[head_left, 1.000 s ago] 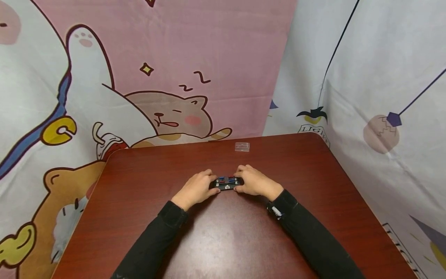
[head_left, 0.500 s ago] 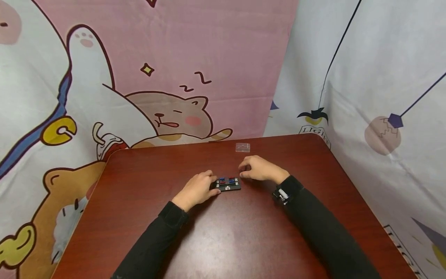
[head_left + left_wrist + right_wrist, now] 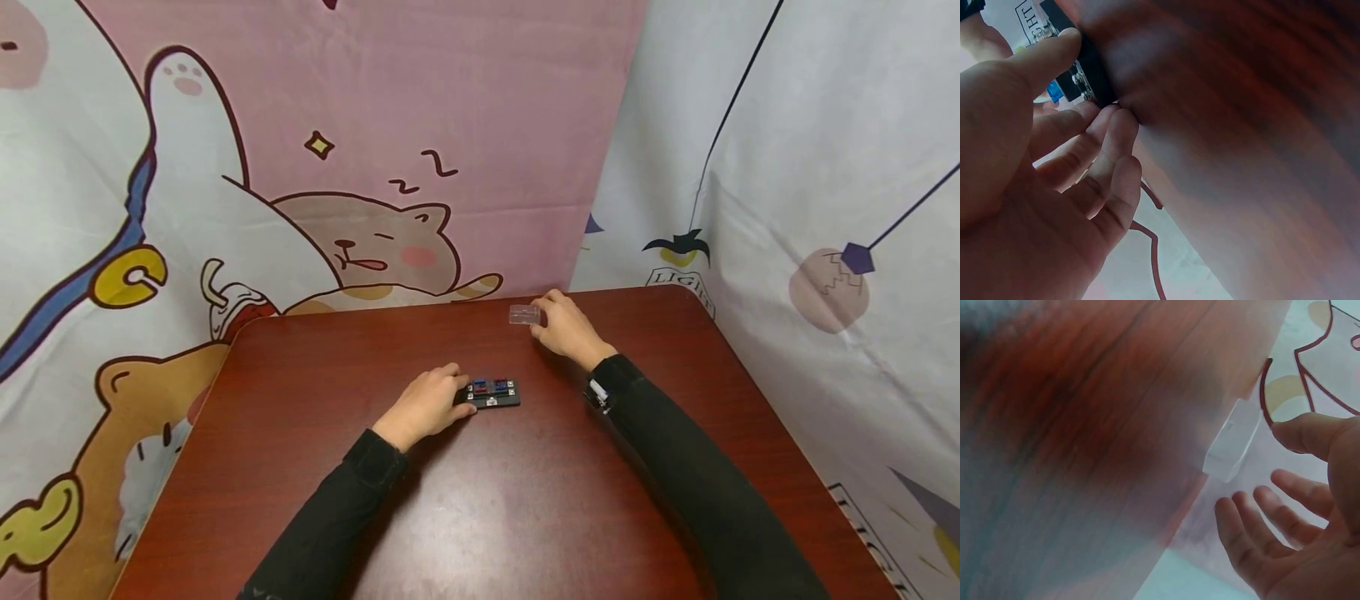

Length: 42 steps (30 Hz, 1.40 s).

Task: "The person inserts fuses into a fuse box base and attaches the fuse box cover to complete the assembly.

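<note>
A black fuse block (image 3: 493, 401) with red and blue fuses and metal screw terminals lies on the table. My left hand (image 3: 422, 403) grips its left end between thumb and fingers. In the left wrist view the thumb presses on the black fuse block (image 3: 1096, 70), and the fingertips sit at its other side. Near the back edge lies a clear plastic cover (image 3: 522, 315). My right hand (image 3: 568, 328) is at the cover's right end. In the right wrist view its thumb and fingers are spread, a small gap away from the clear cover (image 3: 1234, 440).
The reddish-brown wooden table (image 3: 465, 483) has its back edge just behind the cover. A cartoon-printed cloth (image 3: 510, 150) hangs behind the table and along its sides.
My right hand has let go of the fuse block's right end, lifted away and moved back to the clear cover. The left hand has kept its hold on the block.
</note>
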{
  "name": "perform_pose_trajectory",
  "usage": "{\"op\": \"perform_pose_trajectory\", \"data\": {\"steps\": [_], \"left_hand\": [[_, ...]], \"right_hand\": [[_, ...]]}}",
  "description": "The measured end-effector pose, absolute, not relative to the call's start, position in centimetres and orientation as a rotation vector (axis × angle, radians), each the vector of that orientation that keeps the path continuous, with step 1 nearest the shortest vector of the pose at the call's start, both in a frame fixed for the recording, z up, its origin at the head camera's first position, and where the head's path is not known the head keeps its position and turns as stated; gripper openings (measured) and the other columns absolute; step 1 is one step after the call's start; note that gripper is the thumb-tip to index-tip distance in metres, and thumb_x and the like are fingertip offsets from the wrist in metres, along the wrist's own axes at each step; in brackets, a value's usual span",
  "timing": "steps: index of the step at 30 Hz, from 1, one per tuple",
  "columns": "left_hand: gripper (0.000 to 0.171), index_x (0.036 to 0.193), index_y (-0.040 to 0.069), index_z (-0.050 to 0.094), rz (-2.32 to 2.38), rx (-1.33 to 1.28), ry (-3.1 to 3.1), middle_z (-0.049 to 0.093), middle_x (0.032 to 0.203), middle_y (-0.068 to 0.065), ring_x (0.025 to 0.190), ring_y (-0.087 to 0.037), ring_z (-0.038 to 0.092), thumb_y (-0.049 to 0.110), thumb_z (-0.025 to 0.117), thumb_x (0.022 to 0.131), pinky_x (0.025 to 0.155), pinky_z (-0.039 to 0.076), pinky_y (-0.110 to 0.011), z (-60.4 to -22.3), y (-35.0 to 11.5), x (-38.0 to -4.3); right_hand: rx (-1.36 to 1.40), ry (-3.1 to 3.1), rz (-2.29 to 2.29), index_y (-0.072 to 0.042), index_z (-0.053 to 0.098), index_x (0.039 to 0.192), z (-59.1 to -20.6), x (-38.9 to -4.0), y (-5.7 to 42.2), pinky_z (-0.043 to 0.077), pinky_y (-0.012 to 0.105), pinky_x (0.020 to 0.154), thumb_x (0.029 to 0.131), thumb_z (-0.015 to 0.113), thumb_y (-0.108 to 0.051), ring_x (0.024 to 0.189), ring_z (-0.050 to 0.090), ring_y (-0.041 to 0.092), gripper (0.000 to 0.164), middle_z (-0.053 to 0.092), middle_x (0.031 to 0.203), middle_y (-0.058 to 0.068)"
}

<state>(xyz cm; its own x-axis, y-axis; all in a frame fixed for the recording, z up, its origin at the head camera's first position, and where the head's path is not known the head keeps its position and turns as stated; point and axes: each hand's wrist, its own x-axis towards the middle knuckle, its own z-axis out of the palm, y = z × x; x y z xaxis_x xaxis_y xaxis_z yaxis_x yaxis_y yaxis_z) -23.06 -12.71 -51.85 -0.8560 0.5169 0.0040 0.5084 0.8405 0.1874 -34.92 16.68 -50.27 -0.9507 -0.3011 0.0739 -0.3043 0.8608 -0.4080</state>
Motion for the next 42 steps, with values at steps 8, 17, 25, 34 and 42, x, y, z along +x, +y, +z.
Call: {"op": "perform_pose_trajectory", "data": {"steps": [8,17,25,34,42], "left_hand": [[0.059,0.144,0.004,0.072,0.312,0.802,2.941,0.069,0.128,-0.013,0.102,-0.026,0.071,0.043,0.082,0.102,0.099,0.061,-0.048,-51.8,-12.7,-22.7],[0.056,0.141,0.005,0.074,0.306,0.835,2.953,0.069,0.122,-0.010,0.096,-0.022,0.068,0.043,0.082,0.102,0.094,0.062,-0.045,-51.9,-12.6,-22.9],[0.057,0.143,0.004,0.073,0.298,0.824,2.943,0.068,0.121,-0.009,0.093,-0.020,0.066,0.043,0.082,0.102,0.093,0.061,-0.044,-51.8,-12.5,-22.9],[0.055,0.141,0.005,0.074,0.314,0.824,2.953,0.067,0.117,-0.009,0.089,-0.019,0.062,0.041,0.083,0.101,0.089,0.060,-0.042,-51.6,-12.6,-23.1],[0.055,0.142,0.005,0.073,0.353,0.806,2.939,0.068,0.127,-0.012,0.101,-0.024,0.069,0.042,0.082,0.102,0.097,0.061,-0.047,-51.7,-12.8,-23.2]], "right_hand": [[0.454,-3.094,0.621,-0.004,0.057,0.159,-51.0,-36.6,16.5,0.052,0.057,0.118,0.103,0.077,-0.027,0.135,0.063,0.040,0.064,0.057,0.152,0.020],[0.369,-3.154,0.623,-0.006,0.057,0.160,-51.8,-38.0,16.3,0.048,0.059,0.122,0.105,0.075,-0.030,0.144,0.059,0.042,0.063,0.057,0.158,0.020],[0.371,-3.165,0.601,-0.005,0.060,0.157,-51.9,-38.2,16.4,0.049,0.059,0.121,0.106,0.074,-0.028,0.142,0.062,0.041,0.058,0.061,0.154,0.020],[0.439,-3.114,0.625,-0.003,0.068,0.146,-51.3,-38.5,16.4,0.056,0.054,0.109,0.105,0.075,-0.028,0.116,0.067,0.035,0.049,0.070,0.134,0.017],[0.587,-3.036,0.619,-0.005,0.071,0.144,-49.8,-36.8,15.8,0.058,0.052,0.103,0.103,0.078,-0.031,0.107,0.068,0.032,0.050,0.072,0.129,0.013]]}}
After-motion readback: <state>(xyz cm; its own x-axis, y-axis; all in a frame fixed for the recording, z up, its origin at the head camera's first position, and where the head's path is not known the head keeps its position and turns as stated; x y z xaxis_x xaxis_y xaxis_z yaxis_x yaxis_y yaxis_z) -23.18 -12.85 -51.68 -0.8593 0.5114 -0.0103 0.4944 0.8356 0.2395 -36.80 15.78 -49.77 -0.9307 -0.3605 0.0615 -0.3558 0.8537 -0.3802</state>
